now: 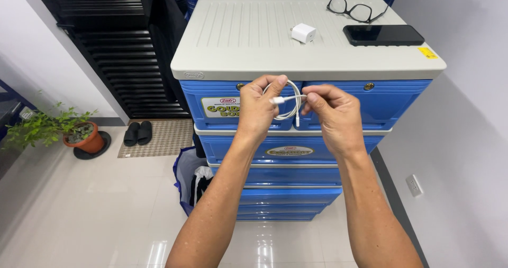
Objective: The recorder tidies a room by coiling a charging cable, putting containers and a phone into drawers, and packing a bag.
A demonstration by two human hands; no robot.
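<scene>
— What do we have in our fingers?

— Both sets are closed on the white cable (pixel 286 100). Our left hand (pixel 259 109) pinches the small coil of it between thumb and fingertips, the loop standing up over the knuckles. Our right hand (pixel 330 114) nips the cable's straight end between thumb and forefinger, just beside the left thumb. One short plug end hangs down between the two hands.

— And where is the cable, relative to the rest?

— In the air, in front of the top blue drawers of the drawer unit (pixel 296 157), just below the front edge of its grey top (pixel 238 40). It touches nothing but our hands.

— What lies on that top?

— A white charger block (pixel 304 33) sits near the middle, well clear of the front edge. To its right, near the right edge, a black phone (pixel 383 34) lies flat, screen dark. Behind the phone, at the back right corner, a pair of black-rimmed glasses (pixel 354 8) rests with the arms folded out.

— And further out?

— On the tiled floor, a bag (pixel 189 180) stands against the unit's left side. Further left, a pair of black slippers (pixel 138 133) sits on a door mat (pixel 164 137), and a potted plant (pixel 58 128) stands near the left wall. A wall socket (pixel 414 185) shows low on the right wall.
</scene>
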